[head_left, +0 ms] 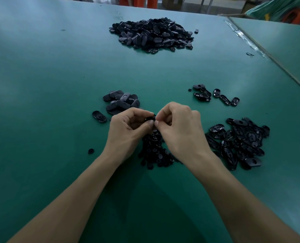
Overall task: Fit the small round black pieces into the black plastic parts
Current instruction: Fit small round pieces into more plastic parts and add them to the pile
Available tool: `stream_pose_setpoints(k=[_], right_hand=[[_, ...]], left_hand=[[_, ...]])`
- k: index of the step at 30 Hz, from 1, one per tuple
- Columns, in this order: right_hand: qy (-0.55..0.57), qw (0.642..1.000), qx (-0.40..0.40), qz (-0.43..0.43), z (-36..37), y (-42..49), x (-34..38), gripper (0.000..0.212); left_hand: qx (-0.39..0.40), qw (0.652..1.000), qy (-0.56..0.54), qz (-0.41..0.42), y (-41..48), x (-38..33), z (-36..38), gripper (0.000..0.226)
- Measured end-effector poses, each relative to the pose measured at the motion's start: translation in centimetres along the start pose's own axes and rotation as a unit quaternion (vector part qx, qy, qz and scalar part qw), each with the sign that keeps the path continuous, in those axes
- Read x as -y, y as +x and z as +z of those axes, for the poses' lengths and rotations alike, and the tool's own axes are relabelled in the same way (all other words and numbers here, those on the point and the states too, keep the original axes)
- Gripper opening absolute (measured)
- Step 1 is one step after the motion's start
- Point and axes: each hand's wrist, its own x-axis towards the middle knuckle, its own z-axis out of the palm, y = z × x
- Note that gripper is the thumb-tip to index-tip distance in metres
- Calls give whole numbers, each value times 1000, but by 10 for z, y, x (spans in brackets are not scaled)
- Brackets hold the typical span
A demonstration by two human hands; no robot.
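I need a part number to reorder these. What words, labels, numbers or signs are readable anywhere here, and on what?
No text can be read anywhere.
Black plastic parts in the far pile and right pile: moulded shapes only, no legible lettering.
Held part between left hand and right hand: mostly hidden, nothing readable.
Green table: no print.
Cardboard boxes behind the table: too blurred to tell.

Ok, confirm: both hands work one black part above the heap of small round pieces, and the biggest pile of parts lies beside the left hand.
No. The head view shows the biggest pile of parts across the table, far from the left hand. Otherwise right: it and the right hand work one black part above the heap of small round pieces.
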Motion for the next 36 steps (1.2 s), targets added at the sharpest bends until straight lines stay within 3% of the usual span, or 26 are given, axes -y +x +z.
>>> stream_pose_setpoints(k=[14, 16, 22, 36], right_hand=[[-12, 998, -5, -54, -5, 1, -5, 16], [13, 999, 24, -39, -7, 4, -10, 25], [121, 991, 60, -3, -6, 9, -21, 18], [83, 995, 56, -4, -8, 13, -23, 11]], left_hand=[[-2, 1000, -13, -8, 1, -1, 2, 17], [-4, 1000, -20, -15, 2, 0, 2, 20], [-1, 998, -48, -29, 2, 2, 1, 17], [10, 998, -37, -41, 1, -1, 2, 24]])
